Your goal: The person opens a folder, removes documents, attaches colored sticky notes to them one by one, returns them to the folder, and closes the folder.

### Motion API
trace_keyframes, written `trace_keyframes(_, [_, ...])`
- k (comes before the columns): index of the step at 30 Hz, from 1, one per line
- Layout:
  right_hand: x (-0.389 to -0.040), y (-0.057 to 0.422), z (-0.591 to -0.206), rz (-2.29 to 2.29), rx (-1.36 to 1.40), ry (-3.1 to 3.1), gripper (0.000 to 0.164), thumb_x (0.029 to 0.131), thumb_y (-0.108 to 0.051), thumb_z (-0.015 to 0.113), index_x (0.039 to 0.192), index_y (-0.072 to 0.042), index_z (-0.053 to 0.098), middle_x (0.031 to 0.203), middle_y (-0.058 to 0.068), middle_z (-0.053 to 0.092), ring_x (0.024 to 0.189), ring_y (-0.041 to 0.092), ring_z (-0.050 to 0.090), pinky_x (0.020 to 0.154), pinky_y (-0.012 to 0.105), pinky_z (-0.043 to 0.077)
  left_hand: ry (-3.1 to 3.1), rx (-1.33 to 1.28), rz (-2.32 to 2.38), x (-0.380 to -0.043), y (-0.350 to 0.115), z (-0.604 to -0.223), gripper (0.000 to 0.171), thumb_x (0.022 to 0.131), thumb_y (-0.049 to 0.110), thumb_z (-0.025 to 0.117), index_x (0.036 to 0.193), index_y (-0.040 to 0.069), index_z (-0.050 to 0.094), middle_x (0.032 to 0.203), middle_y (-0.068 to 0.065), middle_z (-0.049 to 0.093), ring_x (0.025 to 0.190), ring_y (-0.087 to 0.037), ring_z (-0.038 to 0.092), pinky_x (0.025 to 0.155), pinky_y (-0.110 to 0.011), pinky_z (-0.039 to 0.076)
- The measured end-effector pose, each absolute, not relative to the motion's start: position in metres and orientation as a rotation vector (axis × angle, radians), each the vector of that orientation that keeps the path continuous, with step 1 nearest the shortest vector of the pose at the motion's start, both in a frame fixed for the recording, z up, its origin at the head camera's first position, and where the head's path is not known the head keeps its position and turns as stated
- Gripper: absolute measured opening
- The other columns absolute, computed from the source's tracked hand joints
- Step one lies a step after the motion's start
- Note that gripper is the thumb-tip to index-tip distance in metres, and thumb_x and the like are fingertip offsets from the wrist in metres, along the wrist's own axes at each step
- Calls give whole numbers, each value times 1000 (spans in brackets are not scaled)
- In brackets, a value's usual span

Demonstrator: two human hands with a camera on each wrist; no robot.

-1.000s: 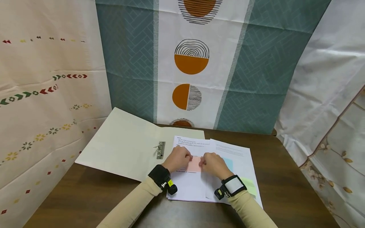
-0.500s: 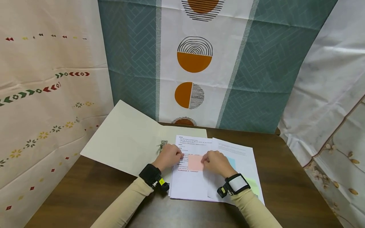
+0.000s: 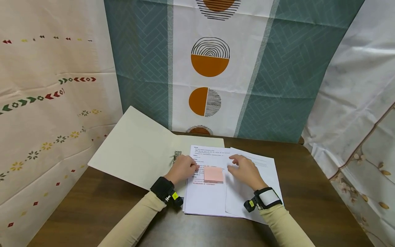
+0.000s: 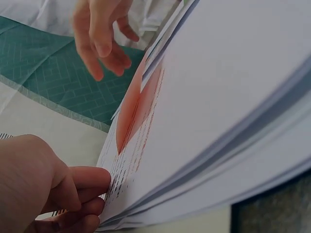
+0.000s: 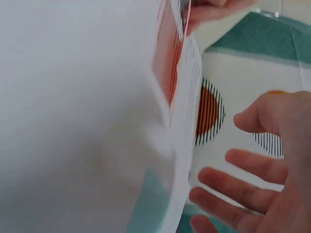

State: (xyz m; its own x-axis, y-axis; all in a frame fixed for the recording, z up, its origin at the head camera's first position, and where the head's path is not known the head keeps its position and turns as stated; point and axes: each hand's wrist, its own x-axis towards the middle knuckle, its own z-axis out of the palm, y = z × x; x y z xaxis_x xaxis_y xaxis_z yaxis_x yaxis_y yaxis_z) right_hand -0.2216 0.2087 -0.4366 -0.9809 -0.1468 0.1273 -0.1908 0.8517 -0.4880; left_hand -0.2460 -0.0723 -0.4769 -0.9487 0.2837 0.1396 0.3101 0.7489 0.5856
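A pink sticky note (image 3: 213, 174) lies on a printed sheet (image 3: 205, 199) at the top of a paper stack; its lower edge lifts slightly. My left hand (image 3: 182, 168) pinches the left edge of the papers between thumb and fingers, as the left wrist view shows. To the right of the note, my right hand (image 3: 246, 171) hovers over another sheet (image 3: 236, 202) with fingers apart, holding nothing. In the right wrist view its fingers (image 5: 238, 189) are spread, and a blue sticky note (image 5: 150, 204) shows on the sheet; in the head view that note is hidden.
An open cream folder (image 3: 139, 147) lies left of and under the papers, with a metal clip (image 3: 176, 155) partly behind my left hand. The brown table (image 3: 296, 185) extends around them. Patterned cloths (image 3: 140, 68) hang behind and at both sides.
My left hand has moved left from the pink note to the papers' edge. The right hand has let go of the note and moved right, its fingers spreading.
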Motion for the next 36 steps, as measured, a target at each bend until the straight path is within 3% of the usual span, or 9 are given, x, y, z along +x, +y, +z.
trace_keyframes(5, [-219, 238, -435, 786, 161, -2914, 50, 101, -30, 76, 142, -2, 72, 126, 24, 80, 116, 41, 75, 87, 55, 60, -2925, -462, -993, -244, -72, -472, 19, 105, 14, 77, 95, 3, 89, 74, -2, 65, 71, -16, 55, 65, -26, 36])
trace_keyframes(13, [-210, 297, -428, 790, -128, -2972, 76, 102, -47, 76, 156, 4, 58, 141, 35, 69, 115, 46, 71, 71, 40, 54, -2922, -465, -982, -246, -71, -474, 18, 105, 14, 78, 94, 5, 89, 73, -1, 64, 71, -16, 55, 63, -25, 35])
trace_keyframes(18, [-200, 327, -427, 772, -291, -3054, 98, 101, -58, 74, 161, 13, 45, 151, 42, 60, 119, 53, 69, 75, 50, 58, -2889, -496, -997, -250, -76, -479, 18, 105, 13, 76, 96, 4, 90, 78, -3, 70, 73, -17, 56, 66, -27, 37])
trace_keyframes(23, [-197, 339, -434, 708, -401, -3152, 116, 98, -70, 72, 161, 20, 36, 158, 52, 44, 135, 66, 56, 97, 70, 56, -2852, -532, -978, -253, -79, -484, 20, 104, 13, 76, 93, 5, 89, 77, -2, 69, 72, -17, 54, 67, -29, 37])
trace_keyframes(25, [-196, 339, -437, 686, -427, -3185, 120, 96, -73, 73, 158, 23, 36, 152, 54, 42, 132, 67, 53, 98, 72, 54, -2873, -507, -998, -250, -78, -479, 19, 104, 13, 76, 92, 5, 89, 77, -2, 69, 72, -16, 55, 67, -28, 37])
trace_keyframes(30, [-194, 336, -443, 622, -457, -3239, 120, 90, -70, 81, 148, 26, 37, 132, 51, 42, 121, 63, 48, 93, 70, 55, -2923, -453, -1046, -245, -73, -473, 20, 105, 13, 75, 94, 4, 90, 77, -3, 69, 73, -17, 57, 64, -27, 37])
trace_keyframes(36, [-196, 334, -447, 650, -473, -3243, 109, 90, -57, 87, 144, 26, 40, 129, 49, 45, 113, 58, 52, 92, 68, 58, -2933, -445, -1028, -246, -70, -472, 19, 106, 13, 76, 95, 5, 90, 75, -2, 67, 70, -17, 56, 62, -25, 35])
